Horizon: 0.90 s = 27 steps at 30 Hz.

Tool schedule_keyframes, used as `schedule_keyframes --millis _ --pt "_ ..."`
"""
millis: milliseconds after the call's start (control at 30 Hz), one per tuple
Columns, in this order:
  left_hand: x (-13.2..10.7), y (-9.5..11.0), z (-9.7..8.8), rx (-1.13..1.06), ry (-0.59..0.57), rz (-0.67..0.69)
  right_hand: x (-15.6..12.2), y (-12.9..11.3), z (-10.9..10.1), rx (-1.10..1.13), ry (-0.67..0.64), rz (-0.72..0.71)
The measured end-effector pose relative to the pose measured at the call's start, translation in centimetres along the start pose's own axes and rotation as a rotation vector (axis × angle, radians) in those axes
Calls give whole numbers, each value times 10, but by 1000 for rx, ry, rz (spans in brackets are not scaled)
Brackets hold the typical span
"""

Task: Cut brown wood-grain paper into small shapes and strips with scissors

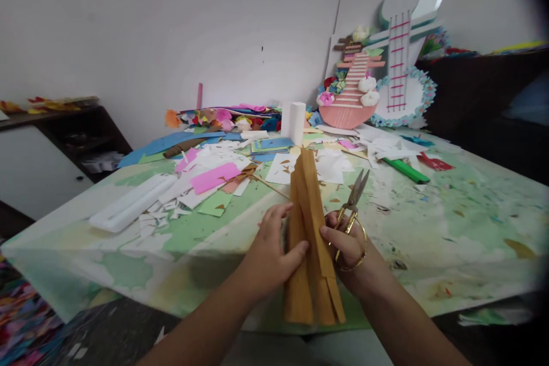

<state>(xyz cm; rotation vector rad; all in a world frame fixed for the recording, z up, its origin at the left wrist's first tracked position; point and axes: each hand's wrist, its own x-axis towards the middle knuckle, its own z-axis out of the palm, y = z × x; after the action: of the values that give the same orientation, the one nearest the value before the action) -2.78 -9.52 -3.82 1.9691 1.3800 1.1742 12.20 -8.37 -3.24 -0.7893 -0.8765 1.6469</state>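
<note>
A bundle of long, folded golden-brown paper point(315, 223) stands out from the table's front edge, its narrow end pointing away from me. My left hand point(274, 251) holds its left side, the thumb lying across the front and the fingers along the left edge. In my right hand point(351, 249) are scissors point(354, 200) with gold handles, hooked in the fingers. Their blades point up and away, slightly parted. The right thumb touches the paper's right edge. Whether the right fingertips also grip the paper from behind is hidden.
A patterned green-and-cream cloth covers the table point(450, 229). White, pink and green paper scraps point(214, 177) spread across the left and middle. A long white case point(132, 203) lies at left. A green roll point(405, 170) sits at right. Decorated paper guitars point(349, 91) lean at the back.
</note>
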Motion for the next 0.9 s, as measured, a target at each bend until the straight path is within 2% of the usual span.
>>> schedule_keyframes --millis 167,233,300,433,500,567,667,700,833,900 --pt "12 11 -2 -96 -237 -136 -2 -12 -3 14 -5 -20" --pt "17 15 -2 -113 -279 -169 -2 -17 -6 28 8 -4" --pt "22 16 -1 -106 -244 -194 -1 -22 -11 22 33 9" --pt "29 10 -1 -49 -88 -208 2 -31 -22 -27 112 -42" --pt "36 7 -4 -74 -64 -227 5 -34 -26 -50 142 -60" --pt "45 5 -8 -225 -101 -314 8 -34 -29 -79 142 -64" --pt "62 2 -10 -631 -246 -519 15 -32 -31 -142 82 -72" --pt "67 0 -9 -742 -284 -551 18 -31 -31 -161 61 -70" --pt "78 -4 -1 -916 -354 -538 26 -27 -32 -212 -35 -43" --pt "81 -4 2 -1005 -283 -482 31 -27 -32 -257 -57 -79"
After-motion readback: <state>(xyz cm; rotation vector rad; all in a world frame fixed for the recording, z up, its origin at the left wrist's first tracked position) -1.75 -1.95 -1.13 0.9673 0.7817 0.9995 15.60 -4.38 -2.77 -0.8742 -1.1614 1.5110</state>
